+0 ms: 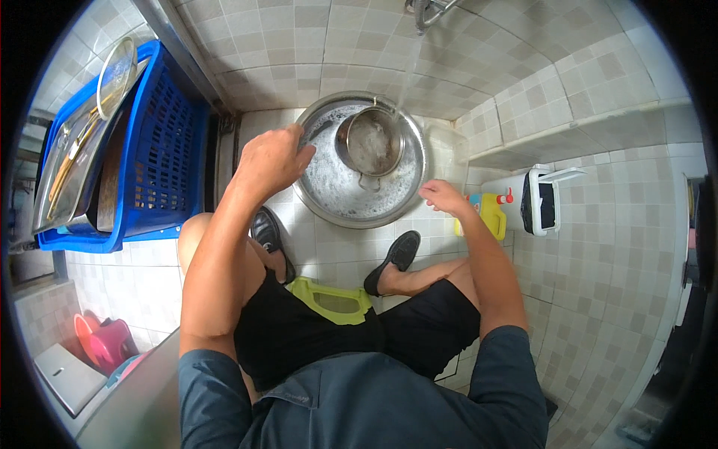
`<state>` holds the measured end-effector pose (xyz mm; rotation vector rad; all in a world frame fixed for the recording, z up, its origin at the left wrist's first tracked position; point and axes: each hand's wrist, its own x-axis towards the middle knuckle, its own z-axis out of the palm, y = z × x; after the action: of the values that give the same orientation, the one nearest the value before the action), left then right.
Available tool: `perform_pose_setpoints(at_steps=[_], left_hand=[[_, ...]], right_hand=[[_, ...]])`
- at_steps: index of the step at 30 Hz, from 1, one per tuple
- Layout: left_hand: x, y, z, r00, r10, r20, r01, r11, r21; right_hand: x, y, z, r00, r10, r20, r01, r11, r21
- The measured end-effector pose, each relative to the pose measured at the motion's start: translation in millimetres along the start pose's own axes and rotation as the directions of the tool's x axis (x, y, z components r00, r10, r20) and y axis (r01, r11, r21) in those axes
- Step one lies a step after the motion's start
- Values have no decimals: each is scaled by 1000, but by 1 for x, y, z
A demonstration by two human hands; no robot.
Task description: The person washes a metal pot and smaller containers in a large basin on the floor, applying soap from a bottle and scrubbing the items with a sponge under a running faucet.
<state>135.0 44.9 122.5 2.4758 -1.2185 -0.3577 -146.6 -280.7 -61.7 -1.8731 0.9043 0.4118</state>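
Observation:
A round metal basin (332,193) of sudsy water stands on the tiled floor before me. Inside it a metal pot (374,141) with a loop handle sits in the upper right part, tilted, with cloudy water in it. A thin stream of water falls from above at the basin's upper right rim. My left hand (279,156) is over the basin's left rim, fingers bent; whether it grips the rim or something else is hidden. Beside the right rim is my right hand (441,196), loosely curled, with no object visible in it.
A blue plastic basket (162,151) with trays and a lid stands at left. At right are a yellow bottle (493,215) with a red pump and a white bin (555,207) with a black liner. A metal tap fitting (426,14) is on the wall. A green plastic stool (336,303) is beneath me.

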Motion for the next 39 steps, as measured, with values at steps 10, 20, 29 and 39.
perform_pose_setpoints(at_steps=[10,20,29,39], left_hand=[[10,3,4,999,-28,42,29,999,-23],[19,-1,-3,999,-41,-22,41,999,0],[16,-20,-15,957,-199,-212,176,977,-123],[7,-17,-26,969,-205,-136,193,976,-98]], right_hand=[[67,-75,-6,825,-273,-494,309,951,-10],[45,-270,-141,409,-552,-727,600,763,-241],[41,-335,-135,505,-618,-602,530,773,-349],[44,-343,-117,553,-502,-665,599,794,-102]])
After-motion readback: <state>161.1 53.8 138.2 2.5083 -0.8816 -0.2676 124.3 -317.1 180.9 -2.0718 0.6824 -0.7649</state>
